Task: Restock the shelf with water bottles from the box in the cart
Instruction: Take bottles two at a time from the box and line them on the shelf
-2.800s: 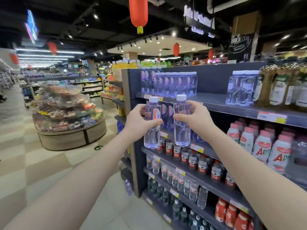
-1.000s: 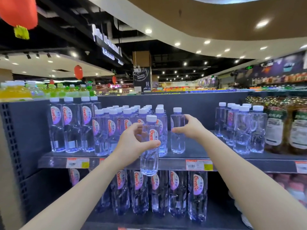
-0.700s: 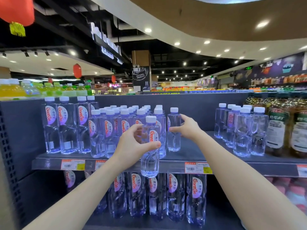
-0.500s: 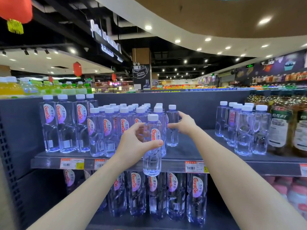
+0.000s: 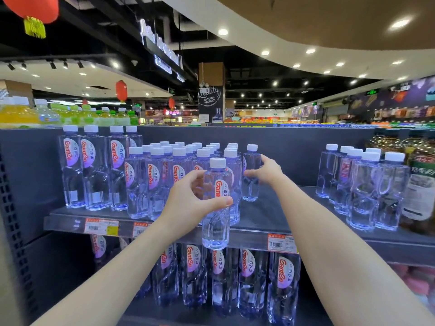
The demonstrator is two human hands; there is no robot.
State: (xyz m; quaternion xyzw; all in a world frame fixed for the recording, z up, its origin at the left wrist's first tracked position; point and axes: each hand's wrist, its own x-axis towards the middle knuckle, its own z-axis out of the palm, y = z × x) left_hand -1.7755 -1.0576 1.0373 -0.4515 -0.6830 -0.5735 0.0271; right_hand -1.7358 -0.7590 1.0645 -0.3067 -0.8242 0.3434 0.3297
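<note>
My left hand (image 5: 188, 205) grips a clear white-capped water bottle (image 5: 216, 222) upright in the air, just in front of the grey top shelf (image 5: 282, 208). My right hand (image 5: 267, 171) reaches deeper over that shelf. Its fingers are spread, with the thumb by a second water bottle (image 5: 250, 177). This bottle stands on the shelf at the right end of a block of several matching bottles (image 5: 174, 170). Neither the box nor the cart is in view.
Taller bottles of the same brand (image 5: 90, 165) stand at the shelf's left end. Another cluster of clear bottles (image 5: 362, 187) and dark bottles (image 5: 421, 191) stand on the right. Large bottles (image 5: 247, 278) fill the shelf below. Bare shelf lies between the two clusters.
My right hand set its bottle down beside the block and loosened its fingers from it. The left hand has kept its bottle almost still in front of the shelf.
</note>
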